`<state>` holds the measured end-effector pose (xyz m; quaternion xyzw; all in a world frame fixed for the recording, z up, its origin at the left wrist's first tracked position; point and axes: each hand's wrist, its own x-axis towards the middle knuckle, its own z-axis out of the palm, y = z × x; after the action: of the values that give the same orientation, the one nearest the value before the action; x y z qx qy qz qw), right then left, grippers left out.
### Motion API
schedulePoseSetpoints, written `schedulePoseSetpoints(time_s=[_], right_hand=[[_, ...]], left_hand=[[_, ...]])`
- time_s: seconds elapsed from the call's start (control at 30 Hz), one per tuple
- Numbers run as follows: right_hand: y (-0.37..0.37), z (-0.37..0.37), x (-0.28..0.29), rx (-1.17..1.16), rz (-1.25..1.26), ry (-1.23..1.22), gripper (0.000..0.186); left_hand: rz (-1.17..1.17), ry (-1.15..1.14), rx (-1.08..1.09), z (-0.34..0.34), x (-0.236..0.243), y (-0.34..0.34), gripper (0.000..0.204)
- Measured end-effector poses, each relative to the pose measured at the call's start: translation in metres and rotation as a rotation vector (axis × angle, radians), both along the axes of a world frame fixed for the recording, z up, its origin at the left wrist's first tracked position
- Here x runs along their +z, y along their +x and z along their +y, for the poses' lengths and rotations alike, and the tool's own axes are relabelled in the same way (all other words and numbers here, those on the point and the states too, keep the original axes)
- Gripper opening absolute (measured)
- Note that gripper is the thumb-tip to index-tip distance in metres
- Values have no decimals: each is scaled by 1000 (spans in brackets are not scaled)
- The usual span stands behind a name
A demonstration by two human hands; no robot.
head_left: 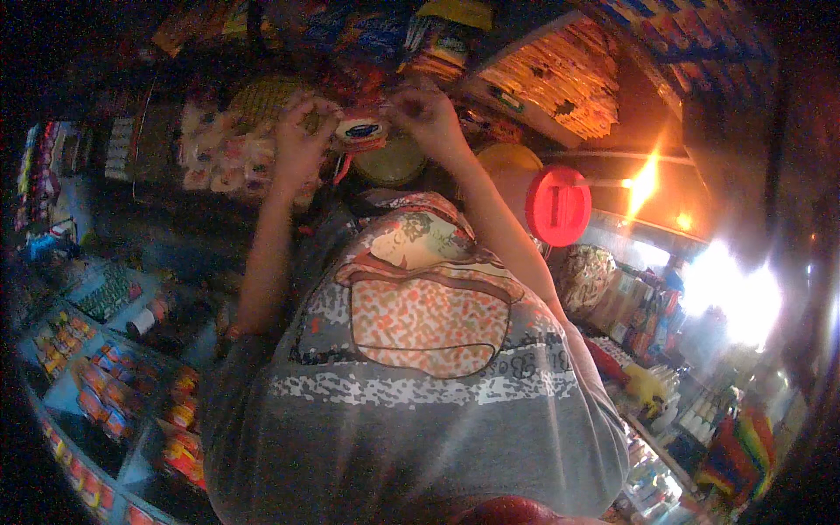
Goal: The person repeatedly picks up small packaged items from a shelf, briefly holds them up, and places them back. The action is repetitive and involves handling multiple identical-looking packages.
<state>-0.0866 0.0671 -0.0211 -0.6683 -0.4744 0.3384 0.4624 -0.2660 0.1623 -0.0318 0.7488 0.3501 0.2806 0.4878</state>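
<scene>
Both of my arms reach forward to the far side of the view. Between my hands is a small red packet [360, 131] with a pale oval mark, dim and partly blurred. My left hand [306, 129] has its fingers curled at the packet's left edge. On the opposite edge, the fingers of my right hand [425, 115] are bent in a pinch. A thin red strip [342, 166] hangs below the packet near my left hand. Under the packet lies a round, dull yellow lid [391, 164]. Shadow hides part of the fingertips.
A tray of orange packets [560, 83] slopes at the far right, near a glaring light [646, 182]. A red round lid [558, 206] stands beside my right forearm. Pale packets [223, 157] hang left of my left hand. Compartmented shelves [114, 328] with goods line the left.
</scene>
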Motion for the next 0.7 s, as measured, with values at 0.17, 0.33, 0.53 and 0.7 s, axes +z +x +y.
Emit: schedulePoseSetpoints(time_s=[0.17, 0.33, 0.53, 0.7], right_hand=[[11, -18, -4, -181, 382, 84, 16], [14, -56, 24, -544, 629, 350, 13], [10, -69, 62, -804, 791, 644, 9], [21, -97, 52, -1022, 541, 619, 10]], left_hand=[[-352, -656, -8, -18, -33, 45, 25], [-594, -975, -206, -52, 35, 101, 24], [-648, -1190, -305, -48, 47, 137, 20], [-589, -1267, -374, -65, 46, 156, 19]])
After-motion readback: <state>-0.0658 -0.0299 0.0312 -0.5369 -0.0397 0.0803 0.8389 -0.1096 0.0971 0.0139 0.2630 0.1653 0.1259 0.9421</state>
